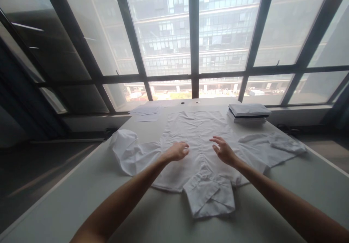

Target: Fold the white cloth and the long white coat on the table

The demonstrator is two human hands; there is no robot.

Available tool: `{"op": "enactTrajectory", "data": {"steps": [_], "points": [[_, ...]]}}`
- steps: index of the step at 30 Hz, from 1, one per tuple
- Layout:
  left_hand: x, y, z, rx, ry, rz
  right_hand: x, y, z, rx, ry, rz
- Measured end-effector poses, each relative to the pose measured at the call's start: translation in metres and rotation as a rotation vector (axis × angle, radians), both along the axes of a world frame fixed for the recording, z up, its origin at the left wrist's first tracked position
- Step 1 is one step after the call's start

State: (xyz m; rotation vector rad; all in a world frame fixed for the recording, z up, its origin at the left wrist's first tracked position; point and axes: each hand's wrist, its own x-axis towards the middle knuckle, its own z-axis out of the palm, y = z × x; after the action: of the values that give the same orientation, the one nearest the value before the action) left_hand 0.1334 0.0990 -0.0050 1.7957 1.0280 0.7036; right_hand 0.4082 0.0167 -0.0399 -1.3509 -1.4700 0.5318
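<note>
The shirt is spread mid-frame, clear of the table's side edges. Nothing is gripped; left hand and right hand are held loosely open.

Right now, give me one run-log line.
left hand: open, over white shirt | right hand: open, over shirt | folded stack: far right

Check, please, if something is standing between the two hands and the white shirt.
Nothing visible stands in the way: the left hand and the right hand are directly over the shirt. The papers and the white stack lie farther back, off to the sides.
</note>
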Motion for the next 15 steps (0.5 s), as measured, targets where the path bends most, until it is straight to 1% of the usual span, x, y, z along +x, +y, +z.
{"op": "enactTrajectory", "data": {"steps": [2,4,6,8,10,12,15], "points": [[0.024,0.009,-0.01,-0.047,-0.124,0.019,-0.003,0.022,0.0,0.016,-0.158,0.018],[0.041,0.02,-0.014,-0.066,-0.207,0.04,-0.003,0.041,0.0,-0.011,-0.251,0.018],[0.05,0.032,-0.017,-0.042,-0.2,0.016,0.0,0.056,-0.002,-0.028,-0.263,0.004],[0.052,0.039,-0.022,0.005,-0.117,-0.029,0.003,0.065,-0.008,-0.033,-0.226,-0.019],[0.049,0.04,-0.03,0.072,-0.002,-0.063,0.005,0.064,-0.018,-0.069,-0.234,-0.038],[0.043,0.034,-0.04,0.143,0.089,-0.081,0.005,0.055,-0.028,-0.131,-0.329,-0.031],[0.033,0.019,-0.051,0.174,0.112,-0.099,0.002,0.037,-0.039,-0.189,-0.461,-0.005]]}}
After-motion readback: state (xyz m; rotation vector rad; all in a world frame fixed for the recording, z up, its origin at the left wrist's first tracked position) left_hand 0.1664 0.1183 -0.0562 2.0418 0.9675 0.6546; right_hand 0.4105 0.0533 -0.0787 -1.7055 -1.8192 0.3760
